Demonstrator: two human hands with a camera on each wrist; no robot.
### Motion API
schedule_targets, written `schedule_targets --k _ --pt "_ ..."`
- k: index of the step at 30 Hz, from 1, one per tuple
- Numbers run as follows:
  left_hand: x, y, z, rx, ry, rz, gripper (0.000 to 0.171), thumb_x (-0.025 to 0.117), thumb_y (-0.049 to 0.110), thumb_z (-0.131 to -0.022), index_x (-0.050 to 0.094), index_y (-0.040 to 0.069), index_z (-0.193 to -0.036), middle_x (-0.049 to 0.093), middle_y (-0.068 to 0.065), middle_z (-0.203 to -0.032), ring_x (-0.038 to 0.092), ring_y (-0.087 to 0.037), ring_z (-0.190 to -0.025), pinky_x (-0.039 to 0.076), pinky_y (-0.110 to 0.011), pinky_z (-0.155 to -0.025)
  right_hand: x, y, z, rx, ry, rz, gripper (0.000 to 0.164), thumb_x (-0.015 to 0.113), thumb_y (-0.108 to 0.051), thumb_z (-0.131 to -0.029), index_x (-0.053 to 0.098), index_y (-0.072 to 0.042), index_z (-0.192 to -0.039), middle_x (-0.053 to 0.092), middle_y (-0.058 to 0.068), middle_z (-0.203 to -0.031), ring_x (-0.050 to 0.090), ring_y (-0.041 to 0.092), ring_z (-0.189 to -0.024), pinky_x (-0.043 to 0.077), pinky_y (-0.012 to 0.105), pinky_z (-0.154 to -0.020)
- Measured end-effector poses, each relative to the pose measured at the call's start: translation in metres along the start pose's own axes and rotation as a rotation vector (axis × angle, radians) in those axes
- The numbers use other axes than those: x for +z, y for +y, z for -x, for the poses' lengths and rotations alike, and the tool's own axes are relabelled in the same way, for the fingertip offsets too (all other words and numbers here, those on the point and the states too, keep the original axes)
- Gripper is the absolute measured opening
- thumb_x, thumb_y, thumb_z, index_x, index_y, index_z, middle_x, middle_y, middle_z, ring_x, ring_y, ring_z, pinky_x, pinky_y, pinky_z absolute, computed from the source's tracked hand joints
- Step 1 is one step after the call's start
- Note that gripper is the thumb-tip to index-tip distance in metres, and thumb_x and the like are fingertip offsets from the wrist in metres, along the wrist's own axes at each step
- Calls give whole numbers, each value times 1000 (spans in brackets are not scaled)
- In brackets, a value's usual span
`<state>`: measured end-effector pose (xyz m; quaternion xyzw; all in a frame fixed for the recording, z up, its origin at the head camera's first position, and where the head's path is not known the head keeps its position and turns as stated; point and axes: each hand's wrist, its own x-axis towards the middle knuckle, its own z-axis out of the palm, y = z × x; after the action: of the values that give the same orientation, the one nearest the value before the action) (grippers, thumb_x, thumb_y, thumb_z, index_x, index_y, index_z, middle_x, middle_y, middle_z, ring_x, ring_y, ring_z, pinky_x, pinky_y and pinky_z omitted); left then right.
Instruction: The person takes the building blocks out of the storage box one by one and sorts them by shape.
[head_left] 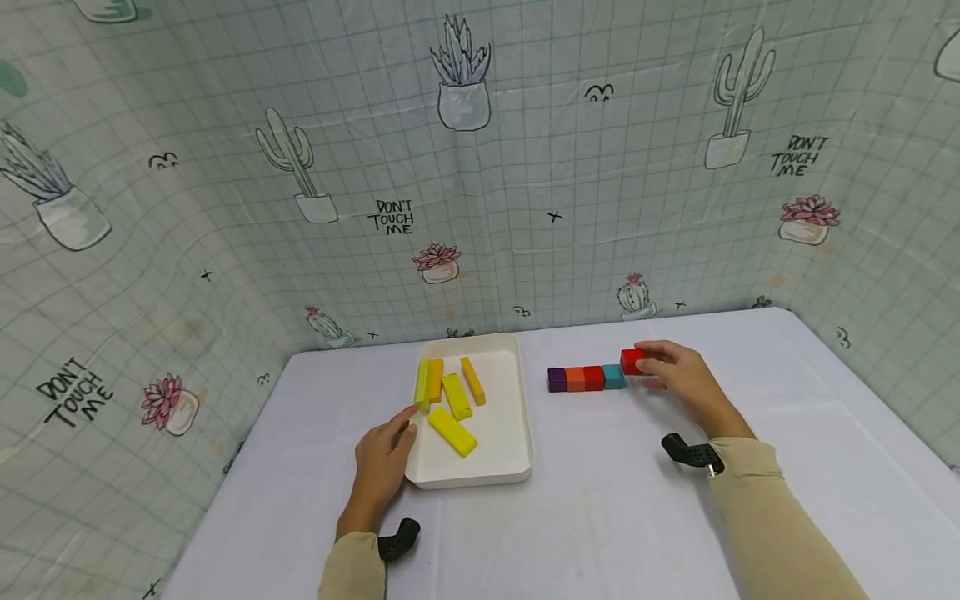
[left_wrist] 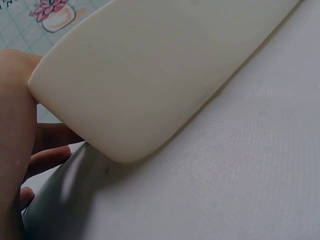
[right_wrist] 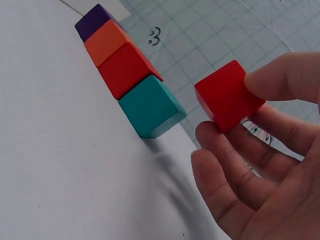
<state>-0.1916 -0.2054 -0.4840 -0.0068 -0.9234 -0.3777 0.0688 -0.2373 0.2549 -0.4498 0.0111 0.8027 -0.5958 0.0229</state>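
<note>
White desk: my right grip pinches a red cube; my left grip touches the tray, clasp unclear. Row-laying seems underway, next needing lowering beside the teal cube.

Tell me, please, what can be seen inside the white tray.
Five yellow blocks are inside the white tray; whatever lies directly beneath them is covered and cannot be seen.

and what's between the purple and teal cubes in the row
An orange cube, then a red cube, between the purple cube and teal cube; head and right wrist views show it.
</note>
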Motion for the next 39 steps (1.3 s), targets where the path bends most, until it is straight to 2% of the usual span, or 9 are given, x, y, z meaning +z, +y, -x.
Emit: schedule_targets --k 10,18,22,30,39 --pt "1 -2 0 28 19 -3 41 50 25 -104 58 17 -143 65 -14 -131 51 -36 -125 17 -60 -114 -3 13 -2 39 -7 60 57 56 -30 -102 43 -1 -150 48 24 -144 55 33 -120 55 29 -89" --pt "2 -3 2 36 19 5 40 51 24 -104 59 17 -142 65 -14 -131 52 -36 -125 19 -60 -113 -5 20 -4 111 -10 148 60 55 -37 -102 41 -6 -152 49 22 -144 62 32 -106 46 45 -101" --pt "1 -3 3 32 17 19 40 52 24 -104 60 17 -142 65 -13 -131 52 -35 -124 19 -58 -113 -4 22 -4 102 -15 171 60 56 -36 -102 42 -5 -151 52 23 -142 62 32 -104 44 47 -100" --pt "1 -6 2 20 16 16 41 50 25 -104 58 17 -143 64 -13 -133 52 -35 -125 18 -58 -114 0 22 -6 52 -22 244 55 57 -30 -102 46 -1 -147 57 24 -136 63 29 -100 48 35 -87" --pt "0 -4 0 14 12 9 41 49 27 -104 58 18 -144 64 -13 -133 51 -35 -126 17 -58 -114 0 24 -5 -1 -6 280 52 59 -25 -101 49 1 -145 59 25 -133 64 28 -99 50 32 -83"
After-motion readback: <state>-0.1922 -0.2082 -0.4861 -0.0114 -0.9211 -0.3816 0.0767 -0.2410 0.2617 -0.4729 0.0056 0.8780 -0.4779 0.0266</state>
